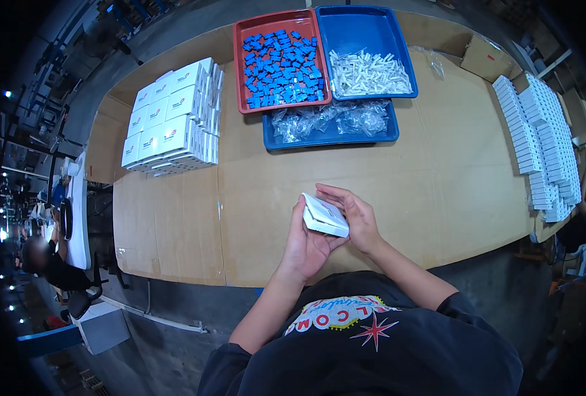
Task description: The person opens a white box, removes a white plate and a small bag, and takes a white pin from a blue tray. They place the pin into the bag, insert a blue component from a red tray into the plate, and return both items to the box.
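- While both forearms enter from the lower edge, the left hand (306,241) and the right hand (357,221) together grasp a small flat white cardboard box (326,216) above the near edge of the brown cardboard-covered table (438,171).
- Left hand: palm up, fingers curled round the box's left side and underside.
- Right hand: fingers laid along the box's far and right edges, thumb side against it; both hands are closed on the box.
- The box is tilted, one broad face turned up toward the camera.
- Far centre of the table: a red rectangular plastic tray (242,66) filled with small blue blocks (283,69).
- Just beside it on the right: a blue rectangular plastic tray (365,30) holding short white pieces (370,74).
- In front of these two: a second blue tray (332,137) carrying clear plastic bags (329,119).
- Far left: a block of stacked white square boxes (171,119).
- Right edge of the table: long rows of flat white boxes (544,138) packed side by side.
- Beyond the table's left edge, another person (48,264) sits at a separate white bench.
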`<state>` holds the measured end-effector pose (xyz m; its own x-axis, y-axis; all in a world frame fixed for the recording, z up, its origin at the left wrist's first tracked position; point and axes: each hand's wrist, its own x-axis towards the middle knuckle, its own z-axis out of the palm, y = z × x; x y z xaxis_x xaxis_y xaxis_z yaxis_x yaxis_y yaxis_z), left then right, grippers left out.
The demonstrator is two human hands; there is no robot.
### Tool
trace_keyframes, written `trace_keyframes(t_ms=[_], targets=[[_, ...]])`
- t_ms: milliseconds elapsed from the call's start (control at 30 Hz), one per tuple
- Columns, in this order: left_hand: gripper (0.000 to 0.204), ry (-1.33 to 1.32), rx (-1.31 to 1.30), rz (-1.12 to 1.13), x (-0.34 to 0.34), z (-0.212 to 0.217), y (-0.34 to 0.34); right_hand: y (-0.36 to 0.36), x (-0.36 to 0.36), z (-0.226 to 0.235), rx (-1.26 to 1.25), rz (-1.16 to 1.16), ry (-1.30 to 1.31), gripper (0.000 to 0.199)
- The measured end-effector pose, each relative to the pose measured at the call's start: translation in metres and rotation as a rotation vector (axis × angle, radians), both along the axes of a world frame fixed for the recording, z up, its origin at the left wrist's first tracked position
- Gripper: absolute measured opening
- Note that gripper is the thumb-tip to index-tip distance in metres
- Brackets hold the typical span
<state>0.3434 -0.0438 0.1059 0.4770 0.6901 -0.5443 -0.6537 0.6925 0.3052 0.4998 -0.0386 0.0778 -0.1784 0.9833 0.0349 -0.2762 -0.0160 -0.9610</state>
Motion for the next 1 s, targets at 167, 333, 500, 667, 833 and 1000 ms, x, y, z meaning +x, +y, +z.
trace_keyframes(t_ms=[167, 333, 500, 667, 833, 1000], targets=[[0.074, -0.032, 0.02, -0.017, -0.002, -0.001, 0.004, 0.002, 0.008, -0.007, -0.104, -0.116, 0.04, 0.06], [0.064, 0.201, 0.139, 0.183, 0.001, -0.004, 0.002, 0.003, 0.012, -0.007, -0.17, -0.187, -0.111, 0.049], [0.084, 0.853, 0.937, 0.253, 0.001, -0.002, -0.003, 0.002, 0.01, 0.014, -0.323, -0.021, -0.053, 0.044], [0.096, 1.128, 1.239, 0.105, -0.002, -0.005, -0.002, -0.002, -0.005, 0.042, -0.395, 0.086, 0.187, 0.046], [0.104, 1.082, 1.237, 0.338, 0.009, -0.023, 0.0, -0.003, -0.021, 0.043, -0.246, 0.08, 0.133, 0.05], [0.112, 1.084, 1.194, 0.494, 0.018, -0.019, 0.004, -0.009, -0.032, 0.048, -0.264, 0.033, 0.158, 0.05]])
